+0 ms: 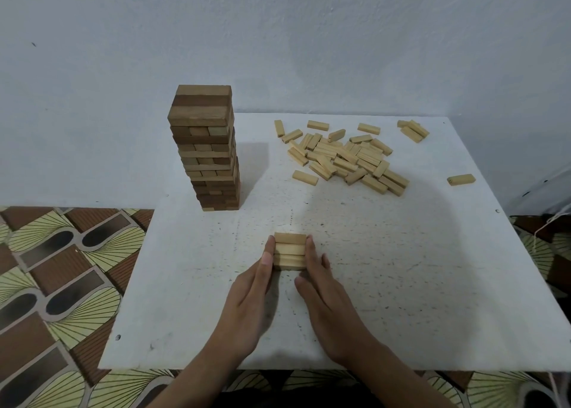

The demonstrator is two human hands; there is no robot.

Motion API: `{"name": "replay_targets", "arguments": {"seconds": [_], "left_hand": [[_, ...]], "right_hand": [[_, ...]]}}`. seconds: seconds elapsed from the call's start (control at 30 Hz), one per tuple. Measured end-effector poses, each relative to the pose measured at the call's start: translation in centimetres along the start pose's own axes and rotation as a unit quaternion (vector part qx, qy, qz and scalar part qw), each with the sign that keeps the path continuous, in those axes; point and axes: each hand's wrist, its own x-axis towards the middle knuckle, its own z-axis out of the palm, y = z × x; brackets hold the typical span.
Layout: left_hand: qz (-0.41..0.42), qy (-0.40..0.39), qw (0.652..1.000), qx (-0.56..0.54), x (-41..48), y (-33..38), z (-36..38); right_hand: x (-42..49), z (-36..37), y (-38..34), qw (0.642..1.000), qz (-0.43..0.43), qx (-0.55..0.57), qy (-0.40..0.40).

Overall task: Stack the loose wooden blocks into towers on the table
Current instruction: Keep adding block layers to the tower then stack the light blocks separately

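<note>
Pale wood, squared between straight fingers point(268, 253): your left hand point(253, 293) and right hand point(324, 296) rest edge-on upon the bench point(401, 284). Each hand's fingers are extended and held together, pressing the two ends of a small set point(289, 251) of blocks. The blocks lie side by side near the middle of the bench, towards you. Nothing is curled round the set. Whether it is one layer or more cannot be told from above.

Handling, as a judgement: each block should be light, rigid and smooth-faced. It will slide rather than give, and a slight nudge will shift it. Take a single block by its long sides between thumb and forefinger and lower it flat. True each layer by pressing at the ends, as you do here. Press evenly from both sides, or the set will skate across the bench.

Surroundings: the pile point(346, 157) of loose blocks lies at the far right, well apart from the set. A few outliers sit beyond it, and a stray block point(461, 179) lies near the right edge, where a passing sleeve could send it to the patterned floor point(55, 268). A darker tower point(205, 148) stands upright at the far left, well apart from your left hand. Your reach to the pile runs away from it, so a jolt to the bench is the likelier threat.
</note>
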Motion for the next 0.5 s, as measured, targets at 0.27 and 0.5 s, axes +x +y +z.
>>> {"name": "replay_targets", "arguments": {"seconds": [0.27, 0.5], "left_hand": [[0.001, -0.004, 0.999, 0.042, -0.21, 0.42, -0.03], [0.027, -0.025, 0.997, 0.072, -0.01, 0.51, -0.92]], "right_hand": [[0.35, 0.40, 0.17, 1.000, -0.009, -0.006, 0.003], [0.55, -0.05, 0.33, 1.000, -0.022, 0.004, 0.009]]}}
